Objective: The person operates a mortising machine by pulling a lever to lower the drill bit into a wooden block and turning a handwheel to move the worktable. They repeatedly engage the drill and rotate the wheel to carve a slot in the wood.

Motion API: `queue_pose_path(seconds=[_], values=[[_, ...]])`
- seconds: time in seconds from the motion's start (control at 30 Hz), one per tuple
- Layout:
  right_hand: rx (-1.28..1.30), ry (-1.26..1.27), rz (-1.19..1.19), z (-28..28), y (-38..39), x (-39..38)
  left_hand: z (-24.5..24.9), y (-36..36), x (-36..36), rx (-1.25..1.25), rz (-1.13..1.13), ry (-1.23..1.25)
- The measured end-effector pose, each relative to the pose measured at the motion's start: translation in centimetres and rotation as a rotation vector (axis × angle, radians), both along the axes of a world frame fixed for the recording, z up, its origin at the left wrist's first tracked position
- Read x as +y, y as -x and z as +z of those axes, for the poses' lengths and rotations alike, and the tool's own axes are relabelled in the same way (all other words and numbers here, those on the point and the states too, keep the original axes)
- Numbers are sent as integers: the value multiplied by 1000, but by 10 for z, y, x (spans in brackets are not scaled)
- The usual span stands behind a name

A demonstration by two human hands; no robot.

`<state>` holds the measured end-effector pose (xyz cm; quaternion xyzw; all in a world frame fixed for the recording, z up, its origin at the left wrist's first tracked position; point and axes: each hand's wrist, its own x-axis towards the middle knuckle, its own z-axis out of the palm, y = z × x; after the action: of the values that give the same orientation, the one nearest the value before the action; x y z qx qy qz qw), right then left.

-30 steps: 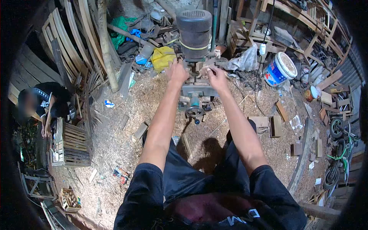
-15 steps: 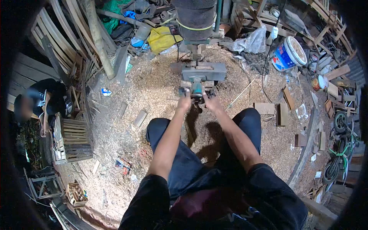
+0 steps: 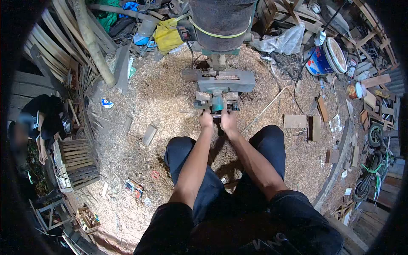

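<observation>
Both hands are at the near end of a green machine part (image 3: 217, 103), below a grey metal block (image 3: 227, 81) with a slot in its top. My left hand (image 3: 206, 120) is closed round the left side of a short dark bar. On the bar's right side is my right hand (image 3: 229, 121), its fingers also closed. A large dark cylinder (image 3: 221, 25) with a yellow-green band stands over the block. The fingertips are small and partly hidden by the hands.
Wood shavings cover the ground (image 3: 161, 114). A bucket (image 3: 321, 59) stands at the upper right, a small bicycle (image 3: 369, 174) at the far right. A slatted wooden crate (image 3: 76, 155) is at the left, beside another person (image 3: 42, 112). A yellow bag (image 3: 167, 36) lies at the upper left.
My hands have come closer together and sit slightly lower in view, now round the bar. The view has shifted, and the dark cylinder appears larger.
</observation>
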<state>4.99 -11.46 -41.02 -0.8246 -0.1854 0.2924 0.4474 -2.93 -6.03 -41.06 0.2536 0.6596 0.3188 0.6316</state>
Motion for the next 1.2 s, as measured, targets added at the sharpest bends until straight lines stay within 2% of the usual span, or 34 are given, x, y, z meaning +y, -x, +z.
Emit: queue_pose_path(seconds=[0.07, 0.13, 0.2, 0.27, 0.37, 0.4, 0.47, 0.5, 0.53, 0.63, 0.73, 0.87, 0.97, 1.0, 1.07, 1.1, 1.13, 1.2], values=[[1, -23, -13, 4, 1, -1, -7, 0, 0, -54, 38, -88], [-13, -21, -31, 34, 6, -1, -10, 0, 0, -71, 29, -160], [-29, -58, -60, 29, 6, 2, -15, 1, 1, -48, -13, -224], [22, -47, -37, 23, 5, -1, -15, 10, -2, 66, -152, -268], [54, -67, 6, 4, -4, -2, 13, 5, 4, 521, -316, -853], [173, -142, 50, 8, -10, -4, 34, 4, 7, 618, -399, -831], [228, -108, -177, 29, -18, -7, 55, -13, 11, 705, -386, -941], [159, -89, -161, 14, -32, -14, 59, -22, 8, 750, -381, -987], [90, -68, -148, -2, -46, -21, 61, -30, 4, 784, -396, -809], [-99, -64, -228, -61, -70, -35, 56, -32, 6, 797, -371, -753], [-18, 131, -203, -96, -83, -27, 56, -32, 5, 818, -376, -811], [484, -117, -343, -100, -82, -20, 52, -31, 3, 904, -448, -1017], [634, -421, -434, -44, -78, -29, 62, -30, 1, 848, -446, -1028], [603, -445, -480, -58, -83, -28, 61, -30, 2, 815, -431, -1031], [135, -257, -436, -109, -89, -21, 57, -28, 3, 796, -425, -988], [-95, -160, -409, -80, -83, -16, 57, -28, 3, 787, -424, -968], [15, -105, -324, -49, -80, -25, 57, -29, 2, 767, -387, -993], [365, -301, -428, -21, -72, -25, 56, -30, 2, 789, -369, -1018]])
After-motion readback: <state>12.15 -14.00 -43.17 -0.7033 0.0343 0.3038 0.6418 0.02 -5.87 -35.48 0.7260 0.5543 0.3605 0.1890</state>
